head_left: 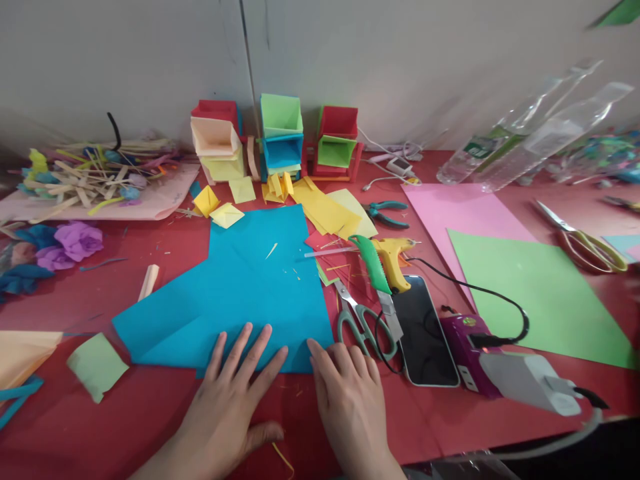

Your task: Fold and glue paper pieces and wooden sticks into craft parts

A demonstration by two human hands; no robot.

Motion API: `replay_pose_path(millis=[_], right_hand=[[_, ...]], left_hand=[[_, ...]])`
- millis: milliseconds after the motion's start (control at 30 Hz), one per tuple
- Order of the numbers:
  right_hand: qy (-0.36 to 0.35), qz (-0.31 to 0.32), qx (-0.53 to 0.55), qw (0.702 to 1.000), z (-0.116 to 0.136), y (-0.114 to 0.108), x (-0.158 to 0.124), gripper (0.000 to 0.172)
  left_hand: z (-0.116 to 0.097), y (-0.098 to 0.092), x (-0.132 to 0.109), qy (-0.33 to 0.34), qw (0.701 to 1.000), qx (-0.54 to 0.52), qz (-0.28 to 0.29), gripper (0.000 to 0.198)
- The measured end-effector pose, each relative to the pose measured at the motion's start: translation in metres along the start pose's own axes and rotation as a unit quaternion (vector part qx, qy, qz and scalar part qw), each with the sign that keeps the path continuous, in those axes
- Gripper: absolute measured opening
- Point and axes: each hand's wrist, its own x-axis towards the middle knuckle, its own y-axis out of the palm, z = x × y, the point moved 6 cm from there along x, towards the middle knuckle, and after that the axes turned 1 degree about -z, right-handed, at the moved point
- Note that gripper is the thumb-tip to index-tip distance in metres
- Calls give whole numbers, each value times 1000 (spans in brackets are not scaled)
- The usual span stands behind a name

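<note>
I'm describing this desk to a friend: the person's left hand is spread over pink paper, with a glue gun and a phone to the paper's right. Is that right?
Not quite: the head view shows the left hand spread over blue paper, not pink, with a glue gun and a phone to the paper's right.

Both hands are left bare. On the left hand (225, 393), seen at the near edge of the blue paper (255, 287), long, slender fingers (239, 351) are tapered toward rounded tips, and a shorter, thicker thumb (266, 433) can be made out. On the right hand (353, 400), farther right along the blue paper's near edge, soft, rounded knuckles are shown. Nearer than the blue paper, the left forearm (175, 457) and right wrist (375, 460) are seen uncovered. Fine nail detail is blurred.
</note>
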Motion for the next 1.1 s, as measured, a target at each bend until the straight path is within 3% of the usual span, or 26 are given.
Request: replay_pose_path(millis=[400,633,900,1100], right_hand=[[-1,-14,12,1000,0,1,-4,29],[-56,-78,84,992,1,-11,-30,34],[-96,-82,36,991,7,-10,-57,36],[-67,-128,60,988,5,-5,-62,34]], left_hand=[[-1,1,0,-5,1000,4,5,79],[-3,1,1,16,1000,-15,-3,85],[-1,3,-3,19,1000,-22,-2,78],[-1,6,-5,33,999,-26,-2,79]])
